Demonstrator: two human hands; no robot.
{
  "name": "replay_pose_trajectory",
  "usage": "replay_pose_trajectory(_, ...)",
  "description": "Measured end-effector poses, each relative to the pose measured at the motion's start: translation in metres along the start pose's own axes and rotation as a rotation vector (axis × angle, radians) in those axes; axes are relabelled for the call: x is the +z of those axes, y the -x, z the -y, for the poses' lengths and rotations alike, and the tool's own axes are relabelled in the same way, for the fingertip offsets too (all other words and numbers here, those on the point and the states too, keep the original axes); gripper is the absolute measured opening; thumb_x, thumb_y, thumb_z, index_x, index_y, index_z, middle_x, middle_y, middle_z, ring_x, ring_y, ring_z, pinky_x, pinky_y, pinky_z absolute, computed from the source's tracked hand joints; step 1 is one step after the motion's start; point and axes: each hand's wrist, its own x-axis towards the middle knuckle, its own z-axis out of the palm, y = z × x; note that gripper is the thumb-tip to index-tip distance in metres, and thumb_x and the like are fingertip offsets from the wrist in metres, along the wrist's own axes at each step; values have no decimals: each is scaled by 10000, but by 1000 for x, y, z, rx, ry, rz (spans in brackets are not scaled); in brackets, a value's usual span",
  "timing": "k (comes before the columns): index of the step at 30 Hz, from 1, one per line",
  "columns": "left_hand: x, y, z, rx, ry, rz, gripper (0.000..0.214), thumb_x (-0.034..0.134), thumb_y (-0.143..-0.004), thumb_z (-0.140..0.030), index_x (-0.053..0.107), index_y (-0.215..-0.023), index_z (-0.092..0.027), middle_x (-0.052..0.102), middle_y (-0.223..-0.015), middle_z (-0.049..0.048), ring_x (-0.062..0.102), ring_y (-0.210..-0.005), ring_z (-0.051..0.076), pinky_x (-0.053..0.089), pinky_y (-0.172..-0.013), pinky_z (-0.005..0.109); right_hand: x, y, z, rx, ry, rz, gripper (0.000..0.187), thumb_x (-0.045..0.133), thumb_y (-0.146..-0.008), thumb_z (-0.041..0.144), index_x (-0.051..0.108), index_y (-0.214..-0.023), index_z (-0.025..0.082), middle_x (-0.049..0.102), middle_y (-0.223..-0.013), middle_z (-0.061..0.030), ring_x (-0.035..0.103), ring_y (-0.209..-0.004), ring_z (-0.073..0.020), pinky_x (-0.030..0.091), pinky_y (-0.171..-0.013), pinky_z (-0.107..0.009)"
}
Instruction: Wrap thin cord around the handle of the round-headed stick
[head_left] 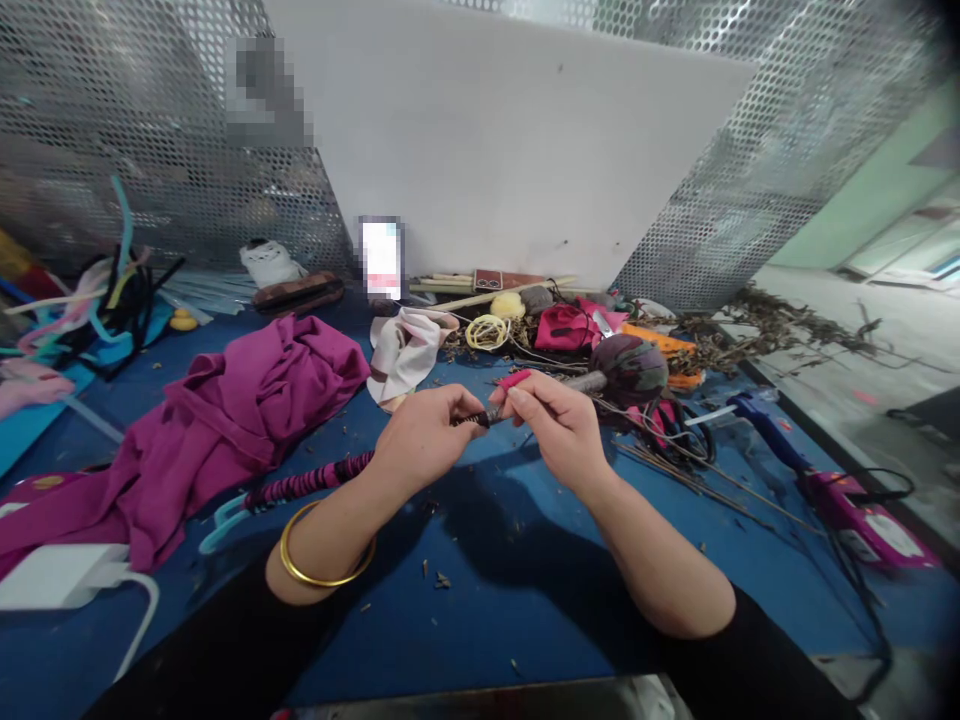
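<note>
A slim rod [315, 482] bound in magenta and black bands lies beneath my left wrist, with a pale blue looped end [223, 520] at its lower left. My left hand [421, 432] is closed around its upper part, thumb and fingers pinching near the dark tip. Just right of it, my right hand [561, 418] pinches a bright pink strip [514, 380], which looks like cloth, at the end of the rod. How the strip meets the tip is partly hidden by the fingers. Behind my right hand sits a dark, mottled round bundle [631, 366].
Crumpled purple cloth [255, 385] covers the left, beside a white adapter [64, 577] with its cable. A white cloth [409, 350], a lit phone [382, 258] and yellow cord [487, 332] lie behind. Dried twigs [795, 318] and a blue-handled tool [772, 432] are right.
</note>
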Motion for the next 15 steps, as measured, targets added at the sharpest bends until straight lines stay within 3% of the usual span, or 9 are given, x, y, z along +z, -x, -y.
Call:
replay_pose_trajectory(9, 1, 6, -10, 60, -175, -13, 136, 591, -754, -251, 678, -855, -222, 728, -825, 10, 644, -739, 180, 439, -643, 270, 0, -1, -2, -23, 62, 14, 232, 501, -913, 261, 605, -722, 181, 661, -828, -53, 597, -788, -158, 479, -744, -300)
replay_pose_trajectory(15, 1, 10, -14, 77, -354, -21, 173, 570, -772, -250, 687, -899, -236, 735, -794, 2, 632, -668, 186, 372, -564, 276, -1, -3, -7, 112, 54, -54, 237, 526, -893, 265, 614, -693, 173, 647, -760, -40, 580, -699, -141, 466, -665, -273)
